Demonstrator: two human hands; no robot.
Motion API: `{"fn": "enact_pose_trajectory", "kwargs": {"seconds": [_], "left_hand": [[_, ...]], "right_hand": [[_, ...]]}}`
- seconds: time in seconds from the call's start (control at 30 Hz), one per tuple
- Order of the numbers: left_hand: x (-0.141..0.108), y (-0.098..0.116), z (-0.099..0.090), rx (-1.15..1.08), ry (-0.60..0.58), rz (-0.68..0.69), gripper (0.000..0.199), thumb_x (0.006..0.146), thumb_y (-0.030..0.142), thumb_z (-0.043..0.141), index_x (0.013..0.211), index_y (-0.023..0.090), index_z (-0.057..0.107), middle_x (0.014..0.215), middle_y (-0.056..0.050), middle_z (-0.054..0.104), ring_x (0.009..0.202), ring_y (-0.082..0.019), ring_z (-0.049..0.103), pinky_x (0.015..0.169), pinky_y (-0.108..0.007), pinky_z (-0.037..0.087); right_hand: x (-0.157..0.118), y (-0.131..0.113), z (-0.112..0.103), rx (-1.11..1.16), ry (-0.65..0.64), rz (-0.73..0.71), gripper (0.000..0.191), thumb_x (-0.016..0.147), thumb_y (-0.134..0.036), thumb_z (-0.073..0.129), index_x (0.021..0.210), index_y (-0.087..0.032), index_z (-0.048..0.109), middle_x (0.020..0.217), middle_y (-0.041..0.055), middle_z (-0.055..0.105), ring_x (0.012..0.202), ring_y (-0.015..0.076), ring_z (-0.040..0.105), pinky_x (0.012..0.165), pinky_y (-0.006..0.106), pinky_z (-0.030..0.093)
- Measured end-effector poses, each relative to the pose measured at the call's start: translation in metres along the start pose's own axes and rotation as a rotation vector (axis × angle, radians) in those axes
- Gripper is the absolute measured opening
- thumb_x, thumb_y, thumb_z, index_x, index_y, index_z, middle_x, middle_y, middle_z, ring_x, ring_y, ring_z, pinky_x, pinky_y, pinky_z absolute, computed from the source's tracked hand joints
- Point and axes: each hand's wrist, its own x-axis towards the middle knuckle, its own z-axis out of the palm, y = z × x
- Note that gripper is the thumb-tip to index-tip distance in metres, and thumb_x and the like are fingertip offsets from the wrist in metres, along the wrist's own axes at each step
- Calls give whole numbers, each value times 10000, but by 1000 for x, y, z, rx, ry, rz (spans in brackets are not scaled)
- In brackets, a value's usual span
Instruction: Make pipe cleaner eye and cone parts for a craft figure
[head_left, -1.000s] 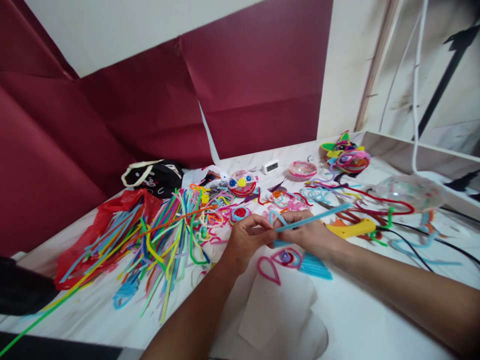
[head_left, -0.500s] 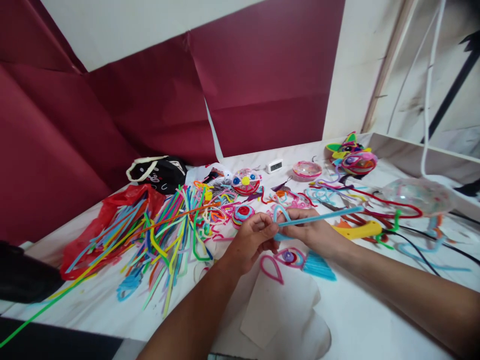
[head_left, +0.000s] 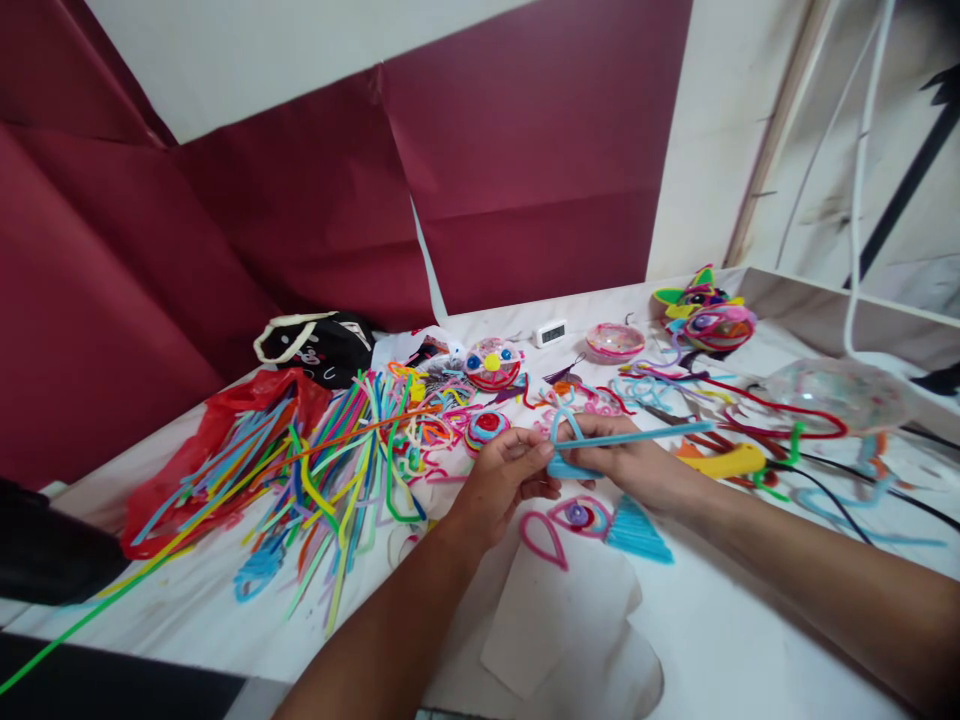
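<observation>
Between both hands is a light blue pipe cleaner (head_left: 637, 437), bent into a loop at the top with a folded band below and one long straight end pointing right. My left hand (head_left: 514, 475) pinches it at its left side, thumb against the fingers. My right hand (head_left: 611, 450) grips its right part, some fingers hidden behind it. Just below the hands lie a pink pipe-cleaner eye shape (head_left: 577, 514) with a purple centre, a pink teardrop loop (head_left: 544, 540) and a blue fan-shaped piece (head_left: 639, 532), on or beside a cut sheet of paper (head_left: 562, 620).
Left on the table are a red plastic bag (head_left: 225, 420) and a spread pile of coloured pipe cleaners (head_left: 352, 470). A black pouch (head_left: 322, 350), a small white digital clock (head_left: 551, 333) and clear bowls (head_left: 615, 342) stand farther back. Yellow-handled scissors (head_left: 724, 461) lie right, near black cables (head_left: 832, 500).
The pipe cleaner's long end has dropped slightly and swung a little left. More of the blue folded band shows between the hands, and the right fingers have shifted.
</observation>
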Motion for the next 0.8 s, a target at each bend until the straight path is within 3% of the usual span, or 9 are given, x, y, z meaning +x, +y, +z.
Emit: {"fn": "enact_pose_trajectory", "kwargs": {"seconds": [0.13, 0.3, 0.53, 0.8], "left_hand": [[1, -1, -1, -4, 13, 9, 327, 648, 328, 759, 811, 159, 532, 623, 28, 602, 501, -94, 592, 530, -224, 503], [2, -1, -2, 10, 3, -24, 274, 689, 322, 727, 813, 141, 563, 637, 7, 611, 515, -90, 595, 530, -208, 505], [4, -4, -4, 31, 7, -39, 258, 691, 342, 724, 778, 123, 618, 618, -2, 614, 531, -94, 599, 532, -203, 512], [3, -2, -2, 21, 61, -23, 244, 635, 288, 766, 737, 96, 654, 646, -8, 608, 570, -90, 575, 553, -216, 538]], "right_hand": [[0, 1, -2, -19, 3, 4, 37, 731, -206, 583, 747, -176, 598, 728, -16, 581, 678, 128, 505, 629, 251, 389], [0, 0, -3, -3, -19, -14, 39, 730, -185, 569, 763, -173, 587, 717, -13, 572, 631, 117, 490, 597, 251, 387], [1, 5, 0, 61, 56, -10, 273, 680, -261, 688, 928, -195, 595, 734, -23, 572, 636, 126, 502, 562, 247, 384], [4, 10, -1, 38, 93, -49, 228, 666, -212, 698, 827, -189, 539, 695, -28, 576, 600, 111, 498, 547, 243, 367]]}}
